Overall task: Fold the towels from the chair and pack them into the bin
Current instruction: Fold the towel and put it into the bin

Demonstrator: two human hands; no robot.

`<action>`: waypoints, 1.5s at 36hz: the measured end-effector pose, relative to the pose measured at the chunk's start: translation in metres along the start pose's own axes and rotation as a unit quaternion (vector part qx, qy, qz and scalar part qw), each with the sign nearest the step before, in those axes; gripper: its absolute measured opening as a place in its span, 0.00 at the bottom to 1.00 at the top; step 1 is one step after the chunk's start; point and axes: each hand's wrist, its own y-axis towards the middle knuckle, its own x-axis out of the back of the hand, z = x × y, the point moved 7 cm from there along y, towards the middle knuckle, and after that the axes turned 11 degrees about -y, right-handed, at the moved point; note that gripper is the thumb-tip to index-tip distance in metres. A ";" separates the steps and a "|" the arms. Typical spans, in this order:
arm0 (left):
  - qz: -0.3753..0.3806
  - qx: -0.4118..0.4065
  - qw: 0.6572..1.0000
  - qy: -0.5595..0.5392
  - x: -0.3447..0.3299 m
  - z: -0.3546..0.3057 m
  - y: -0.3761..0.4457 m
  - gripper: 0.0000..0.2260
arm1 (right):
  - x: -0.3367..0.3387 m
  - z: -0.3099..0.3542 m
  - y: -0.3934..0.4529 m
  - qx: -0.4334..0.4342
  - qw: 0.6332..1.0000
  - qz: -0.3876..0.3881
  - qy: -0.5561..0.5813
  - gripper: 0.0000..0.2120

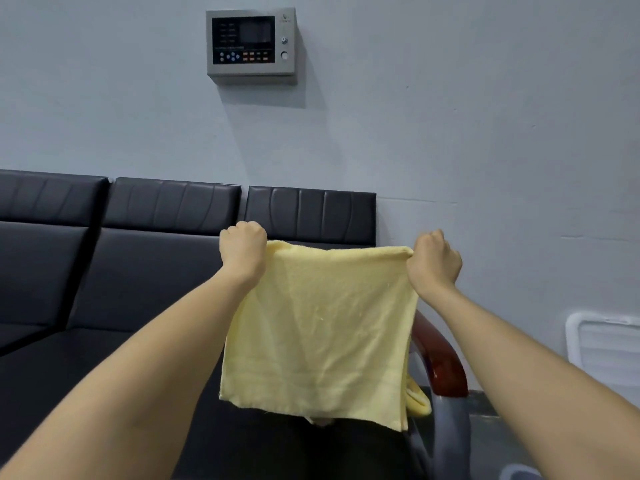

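A pale yellow towel (322, 334) hangs in the air in front of me, folded double so that two layers show along its right edge. My left hand (242, 251) grips its top left corner in a fist. My right hand (434, 263) pinches the top right corner. The top edge is stretched taut between both hands. Behind the towel's lower right corner, another bit of yellow towel (417, 398) peeks out over the seat. No bin is clearly in view.
A black padded sofa (138, 265) runs along the wall at left and centre. A dark red wooden armrest (440, 358) curves at the right of the towel. A white vent (609, 351) and a metal control panel (251, 45) are on the wall.
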 end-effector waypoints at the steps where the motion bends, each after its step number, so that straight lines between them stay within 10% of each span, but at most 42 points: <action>1: -0.005 -0.001 1.000 0.000 0.002 -0.001 0.001 0.12 | 0.003 0.000 0.001 -0.003 1.000 -0.006 0.013 0.11; 18: 0.041 -0.003 0.995 0.085 0.002 -0.008 -0.010 0.10 | -0.003 -0.007 -0.006 -0.004 0.998 0.056 -0.030 0.11; 26: 0.089 0.083 0.991 -0.055 -0.022 0.004 -0.029 0.15 | -0.035 -0.021 -0.029 -0.067 0.988 0.117 0.073 0.10; 37: 0.125 0.253 0.884 -0.374 -0.087 0.025 -0.036 0.15 | -0.102 -0.023 -0.034 -0.218 0.907 0.170 0.319 0.13; 54: -0.015 0.243 0.798 -0.552 -0.094 0.028 -0.041 0.16 | -0.110 0.002 -0.032 -0.250 0.812 0.069 0.523 0.15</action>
